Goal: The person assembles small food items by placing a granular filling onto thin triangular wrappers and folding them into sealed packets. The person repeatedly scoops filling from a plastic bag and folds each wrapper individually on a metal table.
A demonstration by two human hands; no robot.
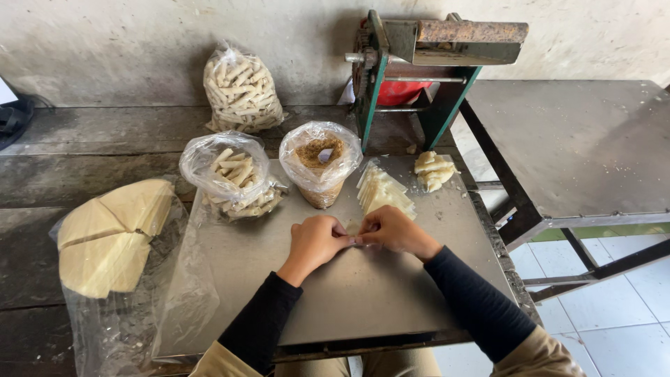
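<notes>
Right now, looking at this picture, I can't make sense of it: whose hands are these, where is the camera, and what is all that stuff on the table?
The camera sits on a person's head and looks down, so the two bare hands are that person's own. The left hand and the right hand meet over a metal tray, pinching a small pale piece between their fingertips; it is mostly hidden.

Just behind the hands lies a stack of thin wrappers and a lump of dough. An open bag of brown crumbly filling stands beside an open bag of pale rolled sticks; a closed bag of sticks stands by the wall. On the left, large pale wedges lie on plastic. The green-framed hand-cranked machine stands at the back.
</notes>
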